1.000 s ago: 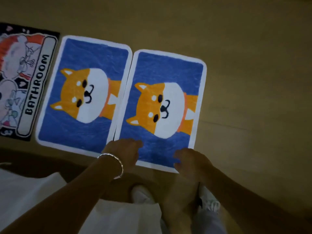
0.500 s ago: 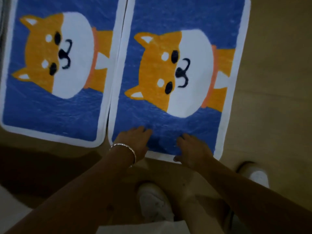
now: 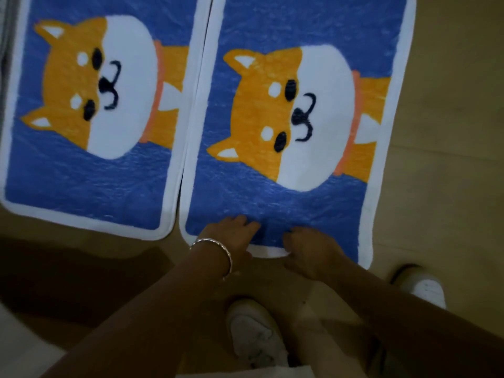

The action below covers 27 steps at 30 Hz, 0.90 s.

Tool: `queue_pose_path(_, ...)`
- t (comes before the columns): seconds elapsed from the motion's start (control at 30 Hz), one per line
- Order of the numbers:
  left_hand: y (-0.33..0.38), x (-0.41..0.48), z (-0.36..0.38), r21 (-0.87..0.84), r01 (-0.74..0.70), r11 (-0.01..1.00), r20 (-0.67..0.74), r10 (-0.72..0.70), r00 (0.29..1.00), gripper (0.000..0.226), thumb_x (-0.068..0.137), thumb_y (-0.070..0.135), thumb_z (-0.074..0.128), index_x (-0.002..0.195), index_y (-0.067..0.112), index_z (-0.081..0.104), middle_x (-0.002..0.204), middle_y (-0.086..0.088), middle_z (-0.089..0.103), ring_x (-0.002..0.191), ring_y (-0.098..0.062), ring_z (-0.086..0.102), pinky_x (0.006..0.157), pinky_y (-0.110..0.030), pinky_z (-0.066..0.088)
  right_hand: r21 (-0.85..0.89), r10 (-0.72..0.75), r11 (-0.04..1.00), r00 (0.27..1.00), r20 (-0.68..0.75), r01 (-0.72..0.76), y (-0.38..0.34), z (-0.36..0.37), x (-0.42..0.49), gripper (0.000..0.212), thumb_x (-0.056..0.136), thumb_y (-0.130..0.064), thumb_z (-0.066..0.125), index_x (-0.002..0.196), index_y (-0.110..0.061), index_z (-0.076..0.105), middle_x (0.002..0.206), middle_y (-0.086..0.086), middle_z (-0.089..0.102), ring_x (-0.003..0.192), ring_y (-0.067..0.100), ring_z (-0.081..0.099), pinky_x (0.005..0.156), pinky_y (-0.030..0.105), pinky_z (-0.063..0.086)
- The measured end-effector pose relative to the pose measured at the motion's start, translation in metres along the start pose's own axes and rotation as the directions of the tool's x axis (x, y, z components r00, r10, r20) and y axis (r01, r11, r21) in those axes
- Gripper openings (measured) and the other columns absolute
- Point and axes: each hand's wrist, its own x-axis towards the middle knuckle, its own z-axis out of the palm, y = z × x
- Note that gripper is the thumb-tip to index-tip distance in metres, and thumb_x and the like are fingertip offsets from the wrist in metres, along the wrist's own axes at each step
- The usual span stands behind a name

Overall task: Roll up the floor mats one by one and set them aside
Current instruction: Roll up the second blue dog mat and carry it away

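Hands at the mat's near edge

Left hand and right hand rest on the blue dog-print floor mat; whether they grip cannot be told.

Floor: smooth tan surface, wood-look or vinyl, with a faint seam line running across at right. Lighting: dim and warm; brightest toward the upper right, falling off toward the bottom. Shadow: broad dark patch over the lower left floor. Pale surface: lower left corner, blurred, kind cannot be told. No walls, windows or furniture within frame.
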Motion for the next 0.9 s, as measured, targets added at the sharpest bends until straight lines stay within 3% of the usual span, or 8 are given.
queue_pose_path(0.07,0.005,0.000,-0.008,0.006,-0.002,1.000,-0.045,0.003,0.999,0.051,0.095,0.029,0.048,0.143,0.023,0.030,0.140,-0.005,0.038,0.126,-0.024,0.041,0.099,-0.037,0.040,0.160,0.002,0.987,1.000,0.014,-0.004,0.005,-0.023,-0.009,0.007,0.091,-0.026,0.054,0.085,-0.023,0.052,0.094,0.000,0.053,0.093,0.018,0.052,0.073,0.027,0.041)
queue_pose_path(0.17,0.016,-0.004,-0.021,0.078,-0.015,0.997,-0.132,0.026,0.991,0.034,0.098,0.023,0.043,0.132,0.022,0.044,0.128,-0.003,0.051,0.116,-0.022,0.051,0.091,-0.036,0.043,0.266,0.006,0.964,1.000,-0.010,-0.004,0.015,-0.046,-0.023,0.026,0.090,-0.025,0.056,0.070,-0.028,0.040,0.083,-0.003,0.050,0.081,0.015,0.049,0.058,0.021,0.032)
queue_pose_path(0.37,0.036,-0.014,-0.038,0.095,-0.091,0.991,-0.157,0.105,0.982,0.022,0.099,0.030,0.039,0.119,0.022,0.047,0.115,-0.001,0.058,0.103,-0.020,0.057,0.079,-0.032,0.043,0.388,0.087,0.920,0.992,-0.088,-0.046,0.032,-0.069,-0.048,0.019,0.090,-0.015,0.055,0.077,-0.024,0.045,0.079,0.000,0.054,0.075,0.015,0.050,0.066,0.026,0.040)
queue_pose_path(0.5,0.044,-0.016,-0.050,0.089,-0.081,0.993,-0.148,0.094,0.984,0.024,0.099,0.028,0.036,0.120,0.019,0.043,0.116,-0.003,0.056,0.103,-0.022,0.056,0.079,-0.032,0.042,0.469,0.104,0.883,0.983,-0.153,-0.020,0.044,-0.075,-0.057,0.023,0.092,-0.005,0.048,0.087,-0.027,0.044,0.079,0.000,0.055,0.069,0.011,0.048,0.063,0.027,0.039)
queue_pose_path(0.6,0.052,-0.013,-0.061,0.079,-0.008,0.997,-0.190,0.023,0.981,0.029,0.098,0.020,0.038,0.126,0.017,0.040,0.121,-0.004,0.055,0.107,-0.024,0.056,0.084,-0.035,0.043,0.361,0.056,0.932,0.977,-0.204,0.022,0.043,-0.084,-0.060,0.014,0.096,-0.009,0.044,0.098,-0.023,0.046,0.083,0.003,0.055,0.071,0.016,0.050,0.061,0.029,0.038)
queue_pose_path(0.7,0.057,-0.010,-0.080,0.011,0.043,0.999,-0.241,-0.039,0.970,0.035,0.097,0.019,0.039,0.132,0.018,0.038,0.125,-0.006,0.055,0.112,-0.025,0.054,0.088,-0.036,0.043,0.289,0.010,0.955,0.964,-0.267,0.070,0.042,-0.091,-0.060,0.017,0.099,-0.018,0.043,0.114,-0.019,0.051,0.098,0.006,0.060,0.086,0.022,0.056,0.072,0.034,0.046)
queue_pose_path(0.8,0.059,-0.008,-0.095,0.040,-0.033,0.999,-0.277,0.043,0.960,0.043,0.096,0.018,0.039,0.138,0.022,0.029,0.125,-0.006,0.052,0.112,-0.025,0.051,0.083,-0.037,0.043,0.374,0.035,0.925,0.964,-0.264,0.068,0.051,-0.094,-0.057,0.024,0.101,-0.022,0.041,0.119,-0.018,0.056,0.102,0.007,0.063,0.090,0.021,0.058,0.076,0.032,0.046)
queue_pose_path(0.9,0.060,-0.010,-0.097,0.265,-0.101,0.959,-0.324,0.187,0.927,0.050,0.100,0.036,0.025,0.148,0.024,0.014,0.138,-0.004,0.042,0.124,-0.024,0.041,0.093,-0.038,0.037,0.514,0.071,0.855,0.969,-0.238,0.063,0.058,-0.097,-0.055,0.018,0.101,-0.018,0.042,0.108,-0.021,0.059,0.097,0.004,0.059,0.088,0.019,0.055,0.071,0.029,0.041)
